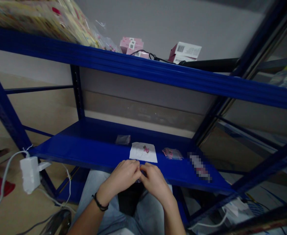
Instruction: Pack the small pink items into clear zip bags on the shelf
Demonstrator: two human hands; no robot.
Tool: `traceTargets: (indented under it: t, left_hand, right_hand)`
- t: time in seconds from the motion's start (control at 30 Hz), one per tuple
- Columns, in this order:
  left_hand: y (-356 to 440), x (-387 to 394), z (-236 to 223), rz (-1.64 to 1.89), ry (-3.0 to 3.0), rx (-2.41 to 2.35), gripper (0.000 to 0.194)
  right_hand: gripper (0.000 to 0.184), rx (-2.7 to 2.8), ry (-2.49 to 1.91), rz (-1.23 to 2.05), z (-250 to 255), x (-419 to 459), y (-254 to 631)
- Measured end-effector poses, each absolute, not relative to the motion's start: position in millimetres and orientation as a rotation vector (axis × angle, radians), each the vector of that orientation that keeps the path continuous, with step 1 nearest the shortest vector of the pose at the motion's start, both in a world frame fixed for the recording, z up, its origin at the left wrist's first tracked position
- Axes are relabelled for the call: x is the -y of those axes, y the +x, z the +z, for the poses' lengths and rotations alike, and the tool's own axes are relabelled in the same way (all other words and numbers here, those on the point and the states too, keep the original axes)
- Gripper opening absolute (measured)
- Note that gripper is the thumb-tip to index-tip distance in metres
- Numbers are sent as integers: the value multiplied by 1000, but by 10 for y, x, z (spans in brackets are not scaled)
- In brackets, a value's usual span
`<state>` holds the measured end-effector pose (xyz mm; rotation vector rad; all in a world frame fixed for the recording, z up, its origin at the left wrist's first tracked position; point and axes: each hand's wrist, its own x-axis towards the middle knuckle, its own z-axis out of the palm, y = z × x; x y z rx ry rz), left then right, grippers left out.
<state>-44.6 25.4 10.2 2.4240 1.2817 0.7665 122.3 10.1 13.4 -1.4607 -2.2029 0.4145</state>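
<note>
My left hand [127, 172] and my right hand [153, 178] meet at the front edge of the blue shelf, fingers curled in a pinch. Between them shows a sliver of what looks like a small clear plastic bag [138, 180]; the fingers hide most of it. Just beyond lies a white sheet of paper [137, 153] with a little heap of pink beads or similar small pieces [146, 149] on it. Flat clear bags [123, 139] rest to the left of the paper. Clear bags with pink pieces inside [172, 153] lie to its right.
A blurred-out item [199, 167] sits at the shelf's right end. Overhead, the upper blue shelf [143, 70] carries pink boxes [131, 45], white-topped boxes [186, 50] and bagged goods [43, 19]. A white power adapter [30, 174] with cables hangs at the left.
</note>
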Motion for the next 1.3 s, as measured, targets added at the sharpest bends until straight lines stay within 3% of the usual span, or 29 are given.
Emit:
traceTargets:
  t: [0.13,0.23,0.27,0.57,0.73,0.83,1.03,1.17,1.3]
  left_hand:
    - [-487,-218,-9,906,2319,-1076,25]
    - [-541,-207,-226,882,2213,-962,65]
    - [-553,-205,-293,868,2176,-961,71]
    - [-481,-216,-504,1038,1941,-912,53]
    - [-489,-310,-608,1197,1720,-848,45]
    - [-503,-399,-439,1233,1792,-913,45]
    - [-360,-614,271,870,2578,-1024,48]
    - [-139,-714,507,468,3066,-900,34]
    - [33,-722,512,302,3285,-757,19]
  right_hand:
    - [12,2176,-1556,358,100,-120,1281]
    - [12,2190,-1555,405,105,-145,1350]
    - [11,2193,-1541,435,110,-151,1367]
    - [15,2058,-1255,806,175,-142,1410]
    - [33,1430,-1161,1046,-81,-197,1456]
    - [40,1136,-1136,1102,-371,-267,1402]
    - [33,602,-866,1207,-544,-353,1231]
    - [20,335,-506,1494,-495,-390,1181]
    - [3,158,-484,1480,-654,-492,1157]
